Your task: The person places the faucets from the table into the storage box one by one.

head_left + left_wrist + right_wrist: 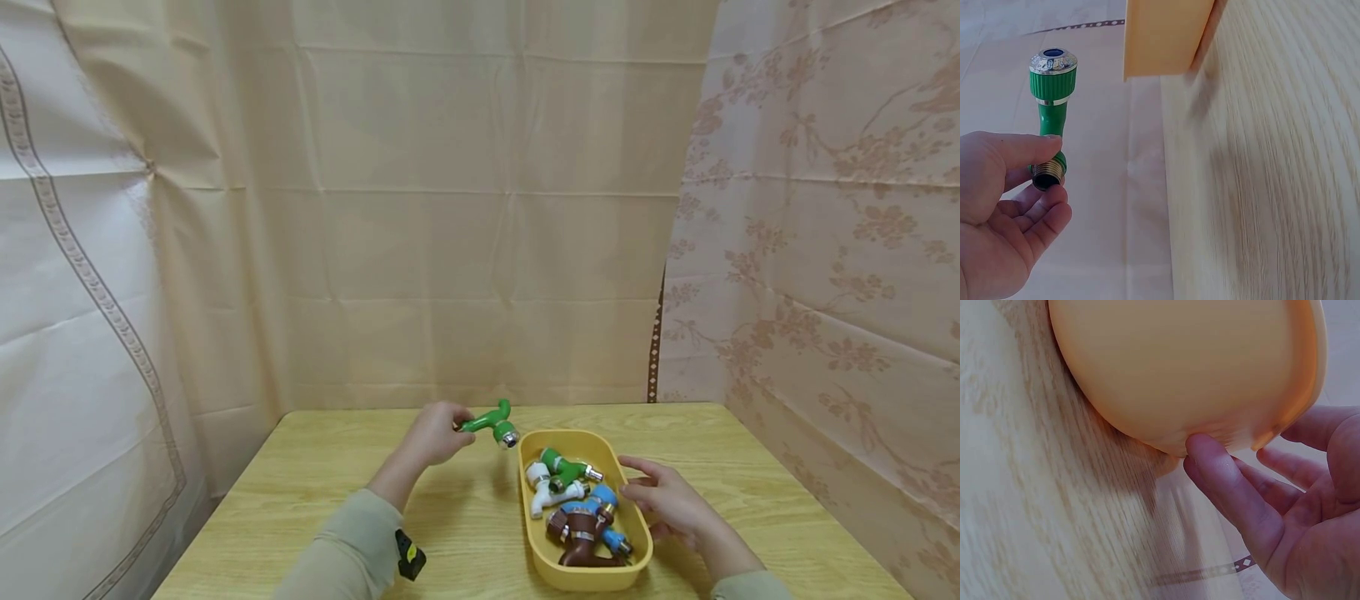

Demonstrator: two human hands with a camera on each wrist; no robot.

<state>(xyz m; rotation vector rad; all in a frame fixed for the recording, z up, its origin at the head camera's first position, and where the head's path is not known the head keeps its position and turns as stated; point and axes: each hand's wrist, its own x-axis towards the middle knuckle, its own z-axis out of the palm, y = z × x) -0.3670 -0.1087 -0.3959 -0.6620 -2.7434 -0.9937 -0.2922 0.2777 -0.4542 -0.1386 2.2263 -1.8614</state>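
My left hand [438, 435] pinches a green tap [489, 420] between thumb and fingers, above the table and left of a yellow tub [558, 577]. In the left wrist view the tap [1052, 84] has a silver-capped green knob, and its brass threaded inlet faces the camera. Inside the tub lie another green tap [572, 475], a white tap [546, 498], a blue one partly covered, and a brown tap [581, 527] on top. At the tub's right side is my right hand [671, 500]; its extended fingers [1222, 469] touch the outer wall in the right wrist view.
A light wood-grain table [300, 517] bears the tub. Beige cloth [480, 208] hangs behind the table's far edge, with white cloth on the left and flower-patterned cloth [840, 275] on the right. A small black-and-yellow device [409, 555] sits at the left cuff.
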